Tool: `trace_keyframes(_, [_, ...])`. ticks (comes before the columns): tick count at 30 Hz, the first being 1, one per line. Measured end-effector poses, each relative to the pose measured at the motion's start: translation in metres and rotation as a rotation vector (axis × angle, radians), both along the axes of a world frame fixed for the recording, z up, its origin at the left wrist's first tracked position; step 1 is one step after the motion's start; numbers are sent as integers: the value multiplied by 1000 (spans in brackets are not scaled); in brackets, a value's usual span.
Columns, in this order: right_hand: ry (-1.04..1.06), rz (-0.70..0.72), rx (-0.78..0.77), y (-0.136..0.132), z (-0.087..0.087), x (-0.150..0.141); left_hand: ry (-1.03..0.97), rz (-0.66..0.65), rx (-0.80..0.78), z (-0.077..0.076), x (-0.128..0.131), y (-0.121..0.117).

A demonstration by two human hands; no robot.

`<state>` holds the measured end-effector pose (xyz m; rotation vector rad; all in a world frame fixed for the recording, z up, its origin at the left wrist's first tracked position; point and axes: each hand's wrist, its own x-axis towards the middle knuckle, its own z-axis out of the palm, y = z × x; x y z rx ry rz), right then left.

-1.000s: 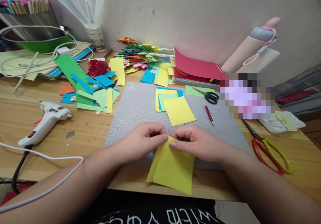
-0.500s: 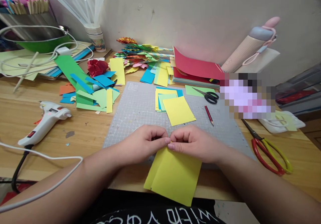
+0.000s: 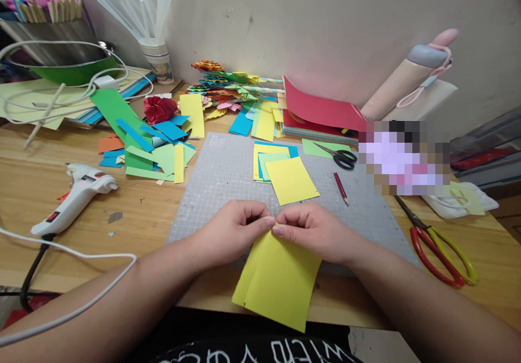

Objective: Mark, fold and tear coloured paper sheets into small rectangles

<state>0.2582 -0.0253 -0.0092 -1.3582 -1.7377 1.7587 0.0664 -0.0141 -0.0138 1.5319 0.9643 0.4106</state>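
A sheet of yellow paper hangs over the near edge of the grey cutting mat, with a lengthwise crease near its left side and a small dark mark at its lower left. My left hand pinches its top edge between thumb and curled fingers. Right beside it, my right hand grips the same edge, and the two thumb tips nearly meet. Just beyond my hands lies another yellow sheet, partly over a small stack of green, yellow and blue paper.
On the mat's right are a pencil and black scissors. Larger red-and-yellow-handled scissors lie at the right. A glue gun with its cord rests at the left, near paper scraps. A pink bottle leans at the back right.
The yellow sheet swung slightly right and down, then back a little; its left part beyond the crease lies flatter now. Both hands keep their pinch on the top edge, shifting only slightly.
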Motion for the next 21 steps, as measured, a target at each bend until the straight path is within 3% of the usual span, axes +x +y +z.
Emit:
trace_keyframes(4, [-174, -95, 136, 8, 0, 12, 302, 169, 367, 1, -10, 9])
trace_keyframes(9, [-388, -196, 158, 11, -8, 20, 678, 199, 701, -4, -24, 12])
trace_keyframes(15, [-563, -215, 277, 8, -10, 13, 947, -8, 977, -9, -26, -14])
trace_keyframes(21, [-753, -165, 427, 10, -8, 9, 1064, -123, 1020, -11, -25, -22])
